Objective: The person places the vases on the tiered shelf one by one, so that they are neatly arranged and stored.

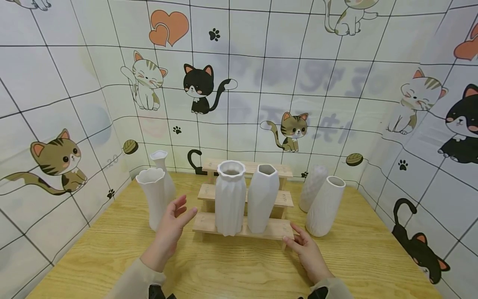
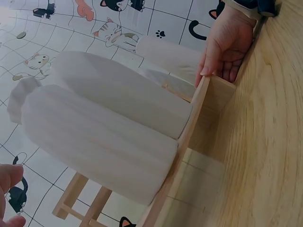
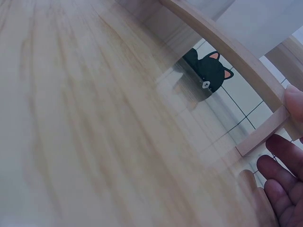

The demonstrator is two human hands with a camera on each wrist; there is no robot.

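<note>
Clock positions are read from the middle of the head view. Six o'clock: wood-grained tabletop (image 1: pixel 231 270). Twelve: white wall covering (image 1: pixel 246 70), ruled with dark grid lines and printed with cartoon motifs. Eleven: orange double heart (image 1: pixel 178 27), with a black-and-white cat (image 1: pixel 201 83) below it. Ten: pale striped cat (image 1: pixel 147 83), one paw raised. Nine: seated brown tabby (image 1: pixel 56 160) and green yarn ball (image 1: pixel 130 146). Two: smaller tabby (image 1: pixel 295 131). Three: second yarn ball (image 1: pixel 354 159). Four: black cat (image 1: pixel 414 247), tail raised.
</note>
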